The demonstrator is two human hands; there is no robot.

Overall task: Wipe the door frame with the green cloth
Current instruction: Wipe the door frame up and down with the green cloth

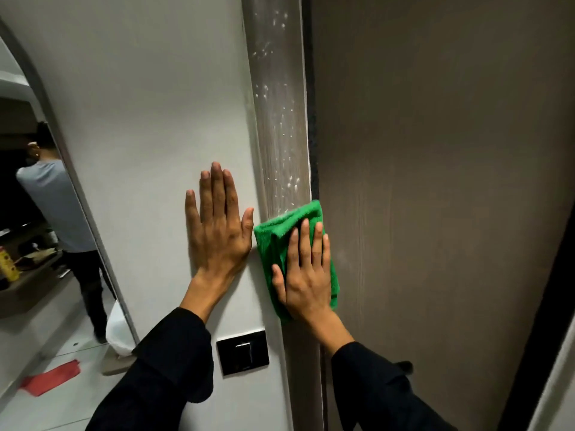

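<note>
Clearly, the wipe is under way. The green cloth [281,231], folded, is pressed flat against the door frame [280,135] by the right hand [306,275], palm down and fingers spread over it; nothing is pinched, the cloth is simply held to the surface under the open palm. The left hand [219,225] is laid flat and empty on the white wall [140,104], just beside the frame, fingers extended upward, apparently as a brace.

Progress, as judged: white specks and streaks are seen on the frame above the cloth, running up out of view, so that stretch is taken as not yet wiped. The strip below the cloth looks free of specks, though it is partly hidden by the right sleeve. Roughly the upper part is left.

Count: one cloth, two hands, one frame strip, one brown door [435,181] to its right. One black wall switch [242,353] is noted below the left wrist. One mirror [93,228] stands at far left, one person reflected in it. One red item [51,377] lies on the floor; what it is cannot be told.
</note>
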